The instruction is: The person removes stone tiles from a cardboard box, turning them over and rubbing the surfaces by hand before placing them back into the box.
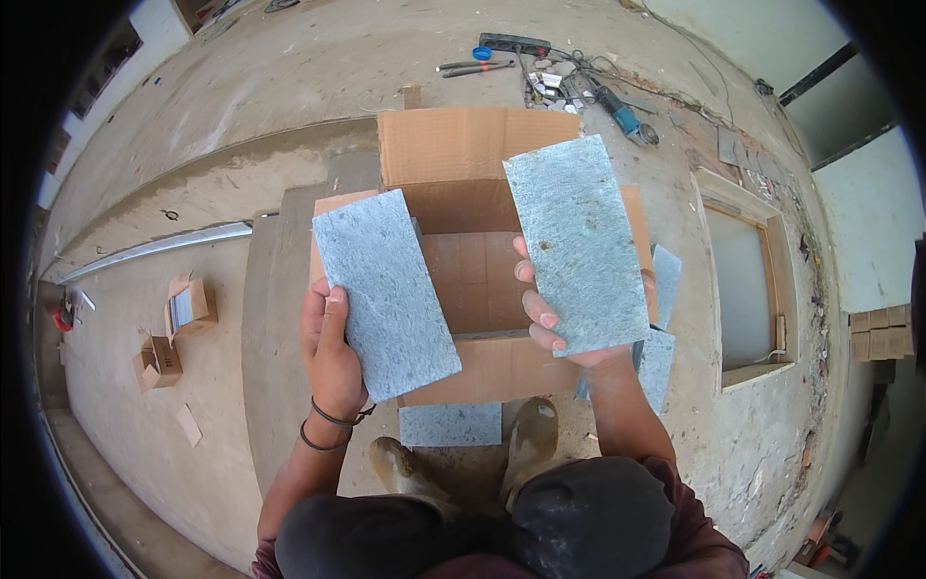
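My left hand (333,347) grips a rectangular grey-green stone tile (387,297) by its left edge, thumb on the face. In my right hand (546,318) is a second stone tile (579,246) with small brown spots, its fingertips curled round the left edge and the palm behind. Both tiles are held up, apart and tilted, over an open cardboard box (477,137) whose flaps are spread. Part of the box's inside is hidden by the tiles. Another stone tile (450,425) lies on the floor between my boots and the box.
More tiles (657,369) lie right of the box. Beyond it are an angle grinder (626,116), a power strip (515,44), pincers (476,68) and rubble. A framed opening (749,282) is at the right. Two small cardboard boxes (192,307) stand on the floor at the left, past a step edge.
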Demonstrator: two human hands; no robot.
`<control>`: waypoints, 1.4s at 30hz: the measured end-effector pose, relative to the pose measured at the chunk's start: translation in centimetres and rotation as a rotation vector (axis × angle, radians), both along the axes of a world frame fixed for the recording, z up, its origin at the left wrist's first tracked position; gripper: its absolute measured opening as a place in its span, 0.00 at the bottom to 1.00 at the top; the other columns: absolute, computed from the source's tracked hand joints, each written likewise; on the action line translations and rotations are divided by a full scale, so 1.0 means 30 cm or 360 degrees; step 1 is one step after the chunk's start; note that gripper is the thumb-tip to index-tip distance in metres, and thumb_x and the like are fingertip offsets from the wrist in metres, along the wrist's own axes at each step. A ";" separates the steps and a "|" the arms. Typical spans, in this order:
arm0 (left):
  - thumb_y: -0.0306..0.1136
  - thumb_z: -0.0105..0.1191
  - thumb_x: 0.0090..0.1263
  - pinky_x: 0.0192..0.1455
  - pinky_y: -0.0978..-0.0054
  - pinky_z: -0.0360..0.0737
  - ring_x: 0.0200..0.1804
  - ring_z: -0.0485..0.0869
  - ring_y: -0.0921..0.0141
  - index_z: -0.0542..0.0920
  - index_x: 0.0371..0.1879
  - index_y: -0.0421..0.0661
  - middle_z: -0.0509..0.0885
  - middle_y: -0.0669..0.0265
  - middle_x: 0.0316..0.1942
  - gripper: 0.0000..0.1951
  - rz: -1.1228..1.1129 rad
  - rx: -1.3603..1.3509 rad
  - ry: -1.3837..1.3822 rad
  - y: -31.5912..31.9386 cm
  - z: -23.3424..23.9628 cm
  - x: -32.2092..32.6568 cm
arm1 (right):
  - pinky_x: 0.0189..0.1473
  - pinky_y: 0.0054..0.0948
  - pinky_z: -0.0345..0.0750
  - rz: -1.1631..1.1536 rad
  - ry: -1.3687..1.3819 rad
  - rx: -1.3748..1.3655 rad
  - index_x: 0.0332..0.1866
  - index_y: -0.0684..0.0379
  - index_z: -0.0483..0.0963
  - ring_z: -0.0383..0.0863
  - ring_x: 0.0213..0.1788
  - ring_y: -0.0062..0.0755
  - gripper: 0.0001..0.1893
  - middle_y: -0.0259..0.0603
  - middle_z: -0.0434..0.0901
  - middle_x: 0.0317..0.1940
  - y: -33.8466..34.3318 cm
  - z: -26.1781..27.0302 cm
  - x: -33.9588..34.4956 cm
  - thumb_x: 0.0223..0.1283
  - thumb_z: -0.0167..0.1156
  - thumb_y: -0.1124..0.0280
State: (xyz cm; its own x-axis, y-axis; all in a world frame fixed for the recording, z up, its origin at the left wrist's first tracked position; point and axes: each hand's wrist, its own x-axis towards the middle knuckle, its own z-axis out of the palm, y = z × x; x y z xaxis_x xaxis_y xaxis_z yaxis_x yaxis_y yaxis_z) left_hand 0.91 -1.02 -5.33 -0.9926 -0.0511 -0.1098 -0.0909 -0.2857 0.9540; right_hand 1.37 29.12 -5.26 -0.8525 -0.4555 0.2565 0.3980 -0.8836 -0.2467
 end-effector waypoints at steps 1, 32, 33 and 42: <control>0.40 0.45 0.87 0.57 0.76 0.75 0.50 0.77 0.80 0.76 0.56 0.44 0.82 0.70 0.47 0.13 -0.0006 -0.0005 0.0000 0.000 -0.006 0.001 | 0.35 0.42 0.81 0.0008 -0.0002 0.0001 0.82 0.71 0.46 0.82 0.49 0.50 0.64 0.67 0.67 0.72 -0.002 -0.003 0.000 0.50 0.73 0.40; 0.40 0.47 0.87 0.52 0.78 0.75 0.45 0.76 0.82 0.76 0.54 0.46 0.81 0.73 0.42 0.11 0.0045 -0.0009 -0.0101 0.012 -0.052 0.011 | 0.71 0.53 0.70 -0.1494 0.0683 0.3054 0.79 0.68 0.53 0.70 0.72 0.58 0.63 0.62 0.67 0.69 -0.103 0.041 0.063 0.36 0.83 0.61; 0.40 0.47 0.87 0.52 0.78 0.75 0.45 0.76 0.82 0.76 0.54 0.46 0.81 0.74 0.42 0.11 0.0035 -0.0038 -0.0102 0.014 -0.053 0.012 | 0.71 0.53 0.70 -0.1509 0.0695 0.3093 0.80 0.68 0.53 0.70 0.72 0.58 0.63 0.62 0.67 0.69 -0.100 0.040 0.065 0.36 0.83 0.61; 0.42 0.46 0.88 0.53 0.78 0.75 0.46 0.76 0.82 0.76 0.55 0.46 0.82 0.74 0.44 0.12 -0.0113 -0.0114 -0.0064 0.035 -0.056 0.027 | 0.69 0.52 0.72 -0.1463 0.0651 0.2986 0.78 0.69 0.55 0.74 0.69 0.57 0.61 0.60 0.71 0.65 -0.115 0.031 0.083 0.36 0.83 0.61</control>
State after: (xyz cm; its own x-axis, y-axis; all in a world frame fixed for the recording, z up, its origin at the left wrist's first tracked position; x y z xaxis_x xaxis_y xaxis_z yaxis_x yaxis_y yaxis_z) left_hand 1.72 0.03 -7.02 -0.9889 0.0099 -0.1481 -0.1469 -0.2087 0.9669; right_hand 3.87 25.66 -4.33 -0.9535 0.0826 0.2898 -0.1872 0.5912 -0.7845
